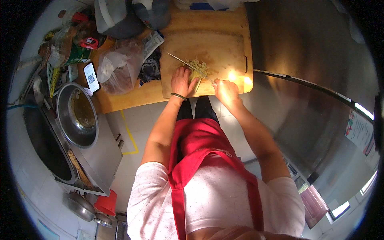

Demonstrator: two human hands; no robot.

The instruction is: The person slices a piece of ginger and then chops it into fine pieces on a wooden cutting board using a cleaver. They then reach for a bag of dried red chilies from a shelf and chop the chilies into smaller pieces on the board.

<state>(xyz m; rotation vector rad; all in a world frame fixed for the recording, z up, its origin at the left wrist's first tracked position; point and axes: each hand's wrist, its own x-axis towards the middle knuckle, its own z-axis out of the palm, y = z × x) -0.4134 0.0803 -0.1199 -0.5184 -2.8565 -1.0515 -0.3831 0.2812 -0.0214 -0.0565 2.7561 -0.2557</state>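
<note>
A wooden cutting board (222, 45) lies before me near the table's front edge. My right hand (227, 92) grips the handle of a kitchen knife (187, 64), whose blade slants to the far left over the board. Pale green vegetable strips (196, 85) lie under the blade, and small cut pieces (198, 63) are heaped just beyond it. With bent fingers, my left hand (180, 81) holds the strips down, its fingertips close to the blade. A dark bangle (178, 96) circles the left wrist. The blade's lower edge is hidden among the vegetables.
Left of the board are a clear plastic bag (120, 69), a lit phone (91, 77) and a metal basin (77, 115). Large plastic jugs (120, 22) stand behind them. A wok (45, 144) is farther left. A large metal-fronted cabinet (288, 99) stands close on the right.
</note>
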